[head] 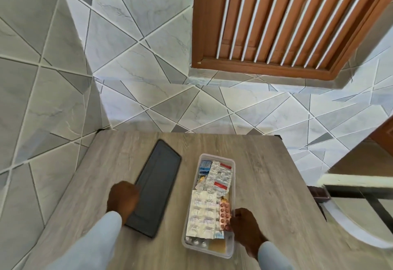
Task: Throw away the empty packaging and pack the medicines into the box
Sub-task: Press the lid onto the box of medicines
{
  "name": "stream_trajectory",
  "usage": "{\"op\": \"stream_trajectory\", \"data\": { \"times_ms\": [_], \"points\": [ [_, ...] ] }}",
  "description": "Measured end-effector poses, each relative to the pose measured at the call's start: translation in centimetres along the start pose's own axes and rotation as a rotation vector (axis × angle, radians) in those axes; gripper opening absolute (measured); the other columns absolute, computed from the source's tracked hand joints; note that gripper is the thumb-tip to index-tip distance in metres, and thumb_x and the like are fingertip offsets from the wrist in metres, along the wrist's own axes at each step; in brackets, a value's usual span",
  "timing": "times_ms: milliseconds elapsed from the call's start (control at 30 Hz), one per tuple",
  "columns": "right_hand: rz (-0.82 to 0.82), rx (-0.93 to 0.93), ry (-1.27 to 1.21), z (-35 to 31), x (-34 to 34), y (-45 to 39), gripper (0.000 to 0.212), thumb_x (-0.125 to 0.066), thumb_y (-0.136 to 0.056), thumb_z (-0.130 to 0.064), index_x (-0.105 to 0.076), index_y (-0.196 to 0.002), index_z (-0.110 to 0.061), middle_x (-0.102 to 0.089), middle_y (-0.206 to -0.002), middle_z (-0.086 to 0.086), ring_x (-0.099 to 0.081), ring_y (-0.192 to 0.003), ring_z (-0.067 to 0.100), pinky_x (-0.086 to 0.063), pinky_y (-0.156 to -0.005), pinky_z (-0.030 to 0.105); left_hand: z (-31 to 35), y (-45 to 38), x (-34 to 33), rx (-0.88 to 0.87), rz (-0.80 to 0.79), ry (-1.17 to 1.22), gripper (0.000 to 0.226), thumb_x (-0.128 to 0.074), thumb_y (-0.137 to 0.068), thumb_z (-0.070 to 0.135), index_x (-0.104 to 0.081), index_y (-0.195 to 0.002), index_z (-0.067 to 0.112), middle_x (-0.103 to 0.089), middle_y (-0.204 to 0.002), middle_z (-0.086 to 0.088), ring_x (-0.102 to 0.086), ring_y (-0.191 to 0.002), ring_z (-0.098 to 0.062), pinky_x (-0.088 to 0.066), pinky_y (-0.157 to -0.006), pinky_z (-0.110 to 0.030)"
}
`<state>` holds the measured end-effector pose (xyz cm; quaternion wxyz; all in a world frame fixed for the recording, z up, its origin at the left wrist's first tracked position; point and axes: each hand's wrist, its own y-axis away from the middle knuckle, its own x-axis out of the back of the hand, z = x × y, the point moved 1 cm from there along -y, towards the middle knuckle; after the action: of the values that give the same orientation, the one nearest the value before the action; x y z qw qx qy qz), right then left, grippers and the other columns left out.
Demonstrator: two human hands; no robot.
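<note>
Single head-worn wide-angle view, looking forward and steeply down from above the near edge of a grey wood-grain tabletop. Close enough to fill the lower half of the frame with the tabletop, both light-blue sleeves entering from the bottom corners. Clear plastic rectangular box of blister packs just right of centre, flat dark rectangular lid just left of it. Upper half given over to grey-and-white geometric tiled wall, with a brown slatted wooden shutter at top right. Straight lines bowed toward the edges by the lens. No second view to overlap with.
</note>
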<state>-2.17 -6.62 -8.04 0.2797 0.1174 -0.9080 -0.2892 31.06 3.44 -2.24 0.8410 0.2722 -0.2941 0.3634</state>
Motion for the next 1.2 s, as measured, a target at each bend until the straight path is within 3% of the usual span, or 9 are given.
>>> {"op": "stream_trajectory", "data": {
  "times_ms": [200, 333, 433, 533, 600, 767, 933, 1033, 1200],
  "points": [
    [-0.128, -0.078, -0.316, -2.7, -6.7, 4.2, 0.015, -0.065, -0.08, -0.014, -0.054, -0.087, -0.007, -0.064, -0.096, 0.028, -0.069, -0.084, 0.042, -0.06, -0.067, 0.054, 3.6, 1.6, 1.6, -0.312, 0.071, -0.134, 0.001, -0.054, -0.078, 0.025, -0.055, -0.078, 0.024, -0.056, -0.083, 0.0, -0.057, -0.074, -0.025, -0.05, -0.066, -0.035],
    [-0.228, -0.114, -0.462, -4.2, -9.9, 5.9, 0.0, -0.062, -0.084, -0.005, -0.062, -0.084, -0.005, -0.065, -0.085, 0.023, -0.064, -0.067, 0.032, -0.057, -0.063, 0.039, 3.8, 3.6, -0.4, -0.435, 0.046, -0.262, 0.012, -0.049, -0.081, 0.02, -0.057, -0.089, 0.021, -0.054, -0.094, -0.001, -0.054, -0.089, -0.024, -0.049, -0.077, -0.039],
    [-0.282, -0.094, -0.513, -5.2, -11.6, 6.8, 0.011, -0.063, -0.081, 0.001, -0.073, -0.076, 0.0, -0.069, -0.072, 0.018, -0.064, -0.061, 0.025, -0.055, -0.058, 0.033, 3.2, 4.8, -1.5, -0.471, 0.017, -0.304, 0.012, -0.045, -0.089, 0.016, -0.053, -0.096, 0.022, -0.054, -0.103, -0.001, -0.055, -0.097, -0.023, -0.049, -0.082, -0.039],
    [-0.363, -0.105, -0.497, -5.6, -13.1, 7.5, 0.025, -0.065, -0.068, 0.002, -0.071, -0.092, -0.001, -0.068, -0.076, 0.018, -0.061, -0.065, 0.022, -0.052, -0.058, 0.031, 2.2, 5.7, -1.8, -0.505, 0.02, -0.343, 0.025, -0.047, -0.091, 0.016, -0.053, -0.113, 0.022, -0.055, -0.115, 0.002, -0.056, -0.106, -0.02, -0.047, -0.089, -0.033],
    [-0.414, -0.161, -0.516, -5.8, -14.1, 7.8, 0.031, -0.059, -0.076, 0.003, -0.057, -0.107, -0.002, -0.061, -0.073, 0.019, -0.059, -0.059, 0.024, -0.051, -0.055, 0.032, 1.4, 6.1, -2.0, -0.581, 0.029, -0.351, 0.026, -0.052, -0.087, 0.015, -0.058, -0.112, 0.017, -0.061, -0.113, -0.002, -0.061, -0.104, -0.024, -0.048, -0.088, -0.034],
    [-0.497, -0.208, -0.458, -6.0, -14.3, 7.8, 0.019, -0.043, -0.091, 0.004, -0.053, -0.096, -0.011, -0.058, -0.075, 0.013, -0.057, -0.06, 0.026, -0.048, -0.057, 0.032, -0.7, 6.8, -2.1, -0.644, -0.082, -0.501, 0.032, -0.08, -0.061, 0.019, -0.065, -0.088, 0.026, -0.065, -0.085, 0.006, -0.066, -0.073, -0.015, -0.055, -0.063, -0.029],
    [-0.015, -0.044, -0.4, -5.6, -10.1, 5.2, 0.016, -0.044, -0.092, -0.002, -0.06, -0.089, -0.003, -0.059, -0.067, 0.013, -0.051, -0.048, 0.022, -0.043, -0.045, 0.025, -4.3, 6.6, -2.9, -0.872, -0.05, -0.619, 0.061, -0.088, -0.031, 0.016, -0.062, -0.085, 0.026, -0.066, -0.086, 0.002, -0.066, -0.071, -0.018, -0.056, -0.061, -0.034],
    [0.314, 0.089, -0.203, -6.2, -6.7, 3.5, 0.017, -0.047, -0.09, -0.018, -0.062, -0.084, -0.013, -0.066, -0.084, 0.012, -0.061, -0.073, 0.031, -0.056, -0.071, 0.044, -5.2, 6.6, -3.3, -0.958, -0.021, -0.6, 0.072, -0.088, -0.03, 0.015, -0.056, -0.093, 0.023, -0.068, -0.091, 0.0, -0.068, -0.078, -0.02, -0.057, -0.068, -0.037],
    [0.384, 0.274, -0.068, -10.9, -3.1, 2.5, 0.014, -0.051, -0.093, -0.019, -0.061, -0.096, -0.01, -0.066, -0.099, 0.015, -0.06, -0.085, 0.03, -0.051, -0.079, 0.041, -5.1, 6.9, -4.1, -0.993, 0.044, -0.548, 0.059, -0.083, -0.043, 0.018, -0.057, -0.096, 0.021, -0.066, -0.093, -0.002, -0.065, -0.08, -0.021, -0.039, -0.079, -0.041]
  ]
}}
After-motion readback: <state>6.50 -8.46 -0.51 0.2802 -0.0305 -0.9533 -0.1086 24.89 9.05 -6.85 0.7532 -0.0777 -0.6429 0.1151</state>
